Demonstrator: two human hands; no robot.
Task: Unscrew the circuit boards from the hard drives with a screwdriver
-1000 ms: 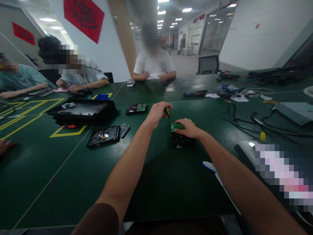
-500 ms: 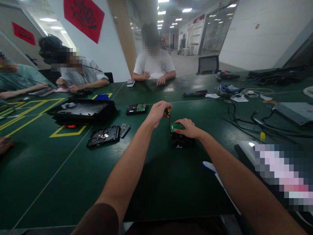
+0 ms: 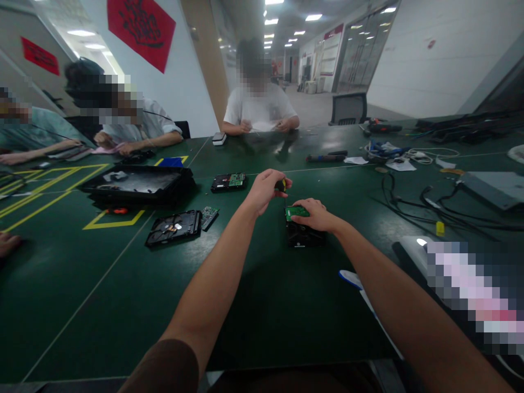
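Note:
My left hand (image 3: 266,191) is closed around the yellow and black handle of a screwdriver (image 3: 281,185), held upright with its shaft pointing down at the far edge of a hard drive (image 3: 303,236). On top of that black drive is a green circuit board (image 3: 295,212). My right hand (image 3: 314,214) grips the drive from the right side, its thumb lying across the board. Left of my arms lie another opened hard drive (image 3: 174,228) and a loose circuit board (image 3: 209,218). Farther back sits a third drive (image 3: 228,182) with a green board showing.
A black tray (image 3: 139,183) stands to the left, and an orange-handled tool (image 3: 118,210) lies before it. Black cables (image 3: 426,204) and a grey metal box (image 3: 497,188) are on the right. Several people sit around the green table (image 3: 262,305).
The fingers of my left hand have shifted slightly on the screwdriver handle. My right hand and the drive keep their place. The person opposite has moved a hand outward.

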